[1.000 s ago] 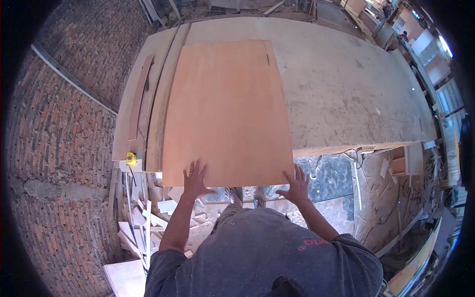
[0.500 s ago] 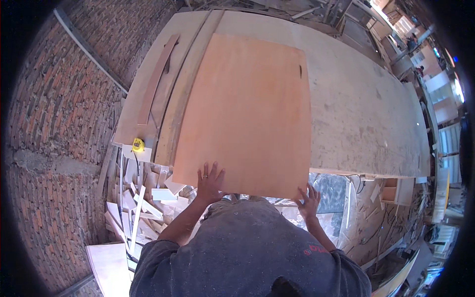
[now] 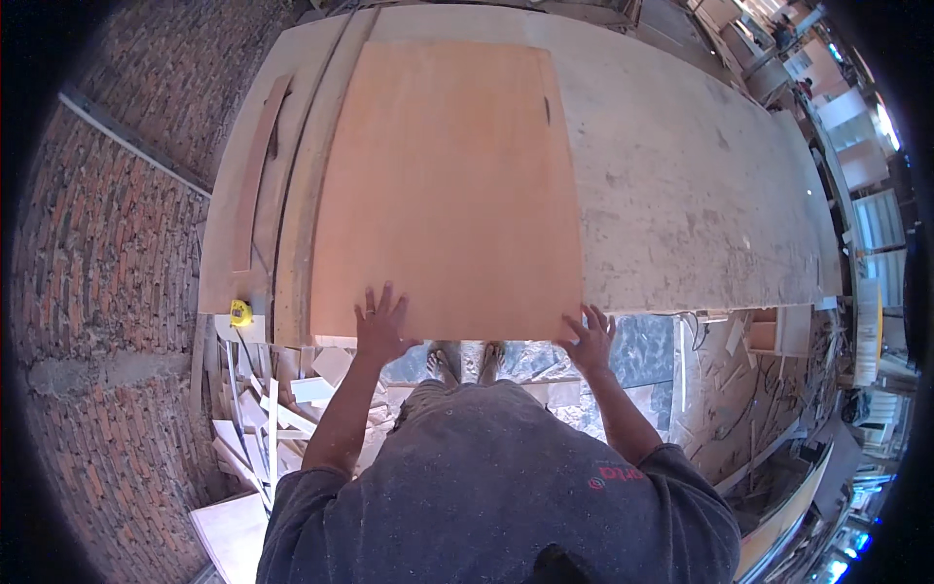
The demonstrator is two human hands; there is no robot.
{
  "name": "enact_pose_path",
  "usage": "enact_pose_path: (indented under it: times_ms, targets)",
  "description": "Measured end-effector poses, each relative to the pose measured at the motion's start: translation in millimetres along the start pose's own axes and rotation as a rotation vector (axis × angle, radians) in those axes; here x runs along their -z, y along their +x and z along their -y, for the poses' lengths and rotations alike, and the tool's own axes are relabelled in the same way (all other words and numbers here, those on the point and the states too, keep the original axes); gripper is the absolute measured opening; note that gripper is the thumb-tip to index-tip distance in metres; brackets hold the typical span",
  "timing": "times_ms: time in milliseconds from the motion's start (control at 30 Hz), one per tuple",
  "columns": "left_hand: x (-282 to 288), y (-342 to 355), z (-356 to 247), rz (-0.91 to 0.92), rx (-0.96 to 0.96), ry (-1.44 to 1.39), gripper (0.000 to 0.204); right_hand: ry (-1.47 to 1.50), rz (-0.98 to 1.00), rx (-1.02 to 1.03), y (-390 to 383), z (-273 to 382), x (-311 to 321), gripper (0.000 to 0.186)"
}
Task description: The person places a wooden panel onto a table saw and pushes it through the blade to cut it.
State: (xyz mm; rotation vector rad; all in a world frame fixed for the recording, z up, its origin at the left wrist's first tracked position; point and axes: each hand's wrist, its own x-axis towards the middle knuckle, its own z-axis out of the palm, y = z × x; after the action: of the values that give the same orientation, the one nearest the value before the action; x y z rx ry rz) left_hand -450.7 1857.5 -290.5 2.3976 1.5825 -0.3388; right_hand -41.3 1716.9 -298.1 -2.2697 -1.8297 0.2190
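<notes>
An orange-brown plywood sheet (image 3: 443, 185) lies on the large, scuffed pale worktable (image 3: 700, 224), its near edge overhanging the table's front slightly. My left hand (image 3: 384, 326) rests on the sheet's near edge at left, fingers spread. At the near right corner, my right hand (image 3: 589, 336) touches the edge with fingers apart. Along the left run a long wooden rail (image 3: 302, 195) with a dark groove and a narrow brown strip (image 3: 258, 180). A yellow tape measure (image 3: 240, 312) sits at the table's front left corner.
A brick wall (image 3: 117, 243) stands at left. Scrap wood (image 3: 258, 428) is piled below the table's left side, near a pale panel (image 3: 229, 535). An open wooden box (image 3: 769, 331) sits under the right. Cluttered boards line the far right, with small distant figures at the upper right.
The sheet has slid away from me, farther onto the table, with both hands following at its near edge. The view has also swung and shifted.
</notes>
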Motion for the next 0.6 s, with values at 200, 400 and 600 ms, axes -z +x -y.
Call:
enact_pose_path:
  times_ms: [200,400,600]
  targets:
    - [9.3,36.2,7.9,0.06,0.04,-0.015,0.108,-0.032,-0.009,0.019,35.5,-5.4,-2.6,0.058]
    - [14.5,68.7,11.4,0.042,0.053,-0.019,0.107,-0.039,-0.003,0.027,68.2,-15.6,-5.2,0.057]
    - [18.8,86.5,15.0,0.036,0.056,0.033,0.107,-0.008,0.04,0.002,89.6,-10.6,3.0,0.055]
